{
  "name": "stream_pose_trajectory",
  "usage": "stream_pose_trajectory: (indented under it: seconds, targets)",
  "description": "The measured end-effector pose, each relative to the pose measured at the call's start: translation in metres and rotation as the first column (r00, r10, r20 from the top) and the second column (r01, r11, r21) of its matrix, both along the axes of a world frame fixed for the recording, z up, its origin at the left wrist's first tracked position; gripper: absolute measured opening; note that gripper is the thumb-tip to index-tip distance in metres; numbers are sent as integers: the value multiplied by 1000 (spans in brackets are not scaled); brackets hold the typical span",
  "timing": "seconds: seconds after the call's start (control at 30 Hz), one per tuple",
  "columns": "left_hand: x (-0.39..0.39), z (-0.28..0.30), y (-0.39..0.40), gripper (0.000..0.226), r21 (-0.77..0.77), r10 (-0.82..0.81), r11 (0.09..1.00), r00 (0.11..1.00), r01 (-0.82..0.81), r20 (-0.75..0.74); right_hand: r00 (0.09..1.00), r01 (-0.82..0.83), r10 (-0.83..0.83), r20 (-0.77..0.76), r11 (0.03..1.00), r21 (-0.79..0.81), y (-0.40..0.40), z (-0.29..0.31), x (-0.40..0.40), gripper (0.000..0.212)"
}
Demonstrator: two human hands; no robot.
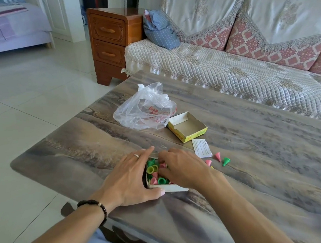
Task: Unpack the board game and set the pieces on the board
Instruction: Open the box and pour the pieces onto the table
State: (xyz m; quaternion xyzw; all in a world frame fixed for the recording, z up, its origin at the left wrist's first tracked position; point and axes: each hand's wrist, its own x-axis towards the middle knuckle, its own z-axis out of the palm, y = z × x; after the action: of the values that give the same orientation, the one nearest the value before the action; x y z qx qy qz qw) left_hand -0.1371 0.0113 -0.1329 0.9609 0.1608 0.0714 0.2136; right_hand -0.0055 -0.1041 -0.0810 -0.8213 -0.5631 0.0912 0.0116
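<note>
A small white cardboard box (172,187) sits near the table's front edge, full of several green, pink and yellow cone-shaped game pieces (155,174). My left hand (130,182) holds the box by its left side, thumb on the near wall and fingers along the far edge. My right hand (184,168) reaches into the box from the right with curled fingers among the pieces; its fingertips are hidden. Two pink pieces (217,156) and a green piece (226,161) lie loose on the table to the right. No game board is visible.
The empty yellow box lid (188,126) lies open further back, beside a crumpled clear plastic bag (144,111). A folded paper leaflet (201,147) lies between lid and loose pieces. A sofa (249,68) runs along the table's far side; a wooden cabinet (111,41) stands behind.
</note>
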Motion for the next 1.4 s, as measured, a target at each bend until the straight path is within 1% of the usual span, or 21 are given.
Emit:
stream_pose_trajectory:
  seconds: [0.1,0.17,0.2,0.27,0.37,0.4,0.47,0.5,0.6,0.7,0.8,0.87,0.93,1.0,1.07,1.17,1.23,1.3,1.4]
  targets:
    - [-1,0,-1,114,9,-1,1000,1000,0,7,998,20,-18,-60,999,41,-1,2,5,16]
    - [-1,1,-1,114,13,-1,1000,1000,1,12,996,47,-42,-75,997,65,-1,3,8,14]
    - [-1,1,-1,114,14,1,1000,1000,-1,15,993,67,-58,-102,994,85,-2,3,9,15]
    - [-1,1,-1,113,12,4,1000,1000,-4,16,973,137,-104,-207,979,152,-4,1,11,15]
    - [-1,1,0,113,1,-1,1000,1000,1,4,907,305,-191,-376,912,273,-12,2,18,5]
    - [-1,1,0,113,-1,-3,1000,1000,3,2,885,359,-217,-412,881,307,-16,4,24,4]
    - [0,1,0,113,-4,-7,1000,1000,7,2,856,447,-284,-431,825,345,-28,7,39,7]
    - [0,1,1,113,-6,-7,1000,1000,7,4,858,467,-323,-400,816,342,-34,9,46,7]
    - [0,2,0,113,-16,-6,1000,1000,6,12,907,411,-362,-216,874,261,-50,7,57,7]
    - [-1,3,-1,114,-10,-1,1000,1000,1,19,936,345,-324,-139,923,172,-56,-1,56,11]
    - [-1,2,-1,114,-9,4,1000,1000,-4,26,939,334,-318,-128,932,138,-58,-5,55,24]
    - [-1,2,-1,114,-9,6,1000,1000,-6,19,940,336,-318,-123,927,167,-59,-1,53,30]
    - [-1,3,-1,114,-9,10,1000,1000,-10,10,949,304,-268,-169,921,244,-57,7,47,31]
    - [-1,4,-1,116,-15,18,1000,1000,-18,1,952,239,-171,-252,934,267,-49,17,34,30]
    - [-1,5,-2,120,-28,33,999,999,-33,-14,958,133,-68,-280,966,221,-38,22,20,33]
    - [-1,6,-3,125,-46,51,998,999,-51,-11,977,9,21,-210,990,143,-18,15,4,40]
    - [-1,5,-2,124,-50,48,998,999,-48,0,983,-5,19,-185,997,78,-8,9,-3,44]
    - [0,4,-2,123,-52,43,998,999,-42,7,977,12,-3,-213,999,45,-1,3,-5,48]
    - [0,4,-1,123,-57,41,998,999,-40,6,977,-7,9,-215,1000,9,2,2,0,38]
